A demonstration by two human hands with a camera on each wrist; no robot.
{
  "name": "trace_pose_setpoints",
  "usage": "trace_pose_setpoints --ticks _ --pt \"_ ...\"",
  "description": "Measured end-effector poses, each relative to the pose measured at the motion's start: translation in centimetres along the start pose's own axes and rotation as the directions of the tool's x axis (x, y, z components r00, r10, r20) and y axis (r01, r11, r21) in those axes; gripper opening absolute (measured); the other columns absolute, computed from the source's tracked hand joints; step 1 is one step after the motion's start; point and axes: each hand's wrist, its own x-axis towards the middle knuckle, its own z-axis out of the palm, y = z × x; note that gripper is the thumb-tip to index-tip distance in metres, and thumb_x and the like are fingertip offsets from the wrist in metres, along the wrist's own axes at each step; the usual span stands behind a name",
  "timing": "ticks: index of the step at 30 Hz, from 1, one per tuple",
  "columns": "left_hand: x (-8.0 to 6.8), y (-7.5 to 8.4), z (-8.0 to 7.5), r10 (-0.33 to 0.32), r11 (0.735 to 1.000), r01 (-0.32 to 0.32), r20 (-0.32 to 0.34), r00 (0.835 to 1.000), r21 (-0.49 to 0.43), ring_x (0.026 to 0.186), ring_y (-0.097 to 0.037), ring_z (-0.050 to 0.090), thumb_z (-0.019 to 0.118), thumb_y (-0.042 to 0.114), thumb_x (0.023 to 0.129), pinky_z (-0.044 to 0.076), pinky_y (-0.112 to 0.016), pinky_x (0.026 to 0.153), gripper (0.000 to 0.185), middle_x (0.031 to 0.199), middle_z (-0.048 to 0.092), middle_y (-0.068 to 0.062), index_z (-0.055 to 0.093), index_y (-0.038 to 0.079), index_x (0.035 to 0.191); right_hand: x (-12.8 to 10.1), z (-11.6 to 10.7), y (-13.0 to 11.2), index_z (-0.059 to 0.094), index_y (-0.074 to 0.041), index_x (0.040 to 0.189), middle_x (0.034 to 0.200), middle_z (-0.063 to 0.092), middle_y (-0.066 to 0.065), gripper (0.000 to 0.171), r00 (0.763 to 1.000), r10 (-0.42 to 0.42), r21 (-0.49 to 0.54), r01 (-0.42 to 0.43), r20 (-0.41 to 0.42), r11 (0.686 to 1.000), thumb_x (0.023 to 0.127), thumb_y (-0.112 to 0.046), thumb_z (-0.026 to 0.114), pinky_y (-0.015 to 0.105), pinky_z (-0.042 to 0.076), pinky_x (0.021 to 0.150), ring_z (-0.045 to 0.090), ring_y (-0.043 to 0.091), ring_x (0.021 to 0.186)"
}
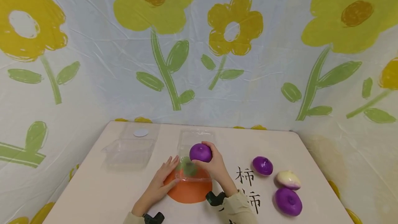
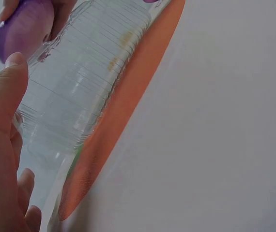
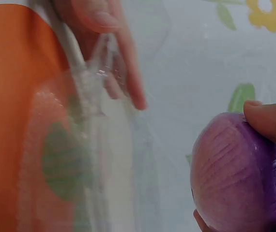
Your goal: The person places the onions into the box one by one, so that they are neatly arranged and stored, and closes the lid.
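My right hand grips a purple onion just above an open clear plastic clamshell box at the table's middle. In the right wrist view the onion fills the lower right, pinched between thumb and fingers. My left hand lies with straight fingers against the box's left side; in the left wrist view its thumb rests on the ribbed box wall. The box stands over an orange persimmon print.
A second open clear clamshell with a white round sticker sits at the back left. To the right lie a purple onion, a white-and-purple one and a larger purple one. Flowered sheeting surrounds the table.
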Motion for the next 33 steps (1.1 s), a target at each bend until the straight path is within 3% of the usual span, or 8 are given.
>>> trace_pose_setpoints --ticks 6,12,20,26,33 --pt "0.0 -0.2 -0.1 0.009 1.000 -0.009 -0.005 1.000 0.000 0.145 -0.042 0.026 0.070 0.022 0.093 0.020 -0.063 0.114 0.065 0.158 0.037 -0.005 0.042 0.009 0.151 0.3 1.7 0.6 0.046 -0.004 0.137 0.134 0.054 0.018 0.075 0.997 0.010 -0.055 -0.006 0.083 0.998 0.077 -0.027 0.084 0.054 0.054 0.090 0.058 0.038 0.114" --pt "0.1 -0.2 -0.2 0.012 1.000 -0.012 -0.003 1.000 0.005 0.146 -0.040 0.025 0.068 0.022 0.094 0.008 -0.034 0.122 0.065 0.158 0.036 -0.005 0.041 0.010 0.152 0.5 2.9 1.2 0.047 -0.002 0.134 0.129 0.055 0.017 0.074 0.995 0.023 -0.091 -0.015 0.097 0.996 0.077 -0.029 0.085 0.054 0.053 0.091 0.058 0.036 0.112" --pt "0.0 -0.4 0.0 0.009 1.000 -0.009 0.004 1.000 0.001 0.146 -0.040 0.025 0.068 0.023 0.095 0.008 -0.032 0.121 0.064 0.158 0.036 -0.005 0.042 0.009 0.151 0.8 3.8 1.5 0.049 0.002 0.128 0.121 0.059 0.020 0.072 0.991 0.087 -0.199 -0.066 0.098 0.978 0.074 -0.030 0.086 0.054 0.055 0.087 0.062 0.036 0.104" --pt "0.0 -0.4 0.2 0.013 1.000 -0.013 -0.004 1.000 0.008 0.145 -0.041 0.026 0.068 0.024 0.095 0.010 -0.034 0.122 0.063 0.158 0.036 -0.005 0.043 0.010 0.151 0.8 4.6 1.6 0.049 0.002 0.123 0.116 0.060 0.020 0.070 0.991 0.080 -0.300 -0.045 0.106 0.953 0.072 -0.027 0.088 0.054 0.056 0.086 0.063 0.037 0.102" --pt "0.0 -0.3 0.1 0.017 1.000 -0.017 -0.012 1.000 0.004 0.145 -0.042 0.026 0.068 0.023 0.095 0.008 -0.030 0.121 0.062 0.158 0.036 -0.005 0.043 0.011 0.151 1.0 5.1 1.8 0.047 0.001 0.125 0.118 0.060 0.020 0.074 0.989 0.075 -0.345 -0.028 0.124 0.938 0.072 -0.026 0.089 0.055 0.055 0.087 0.063 0.038 0.102"
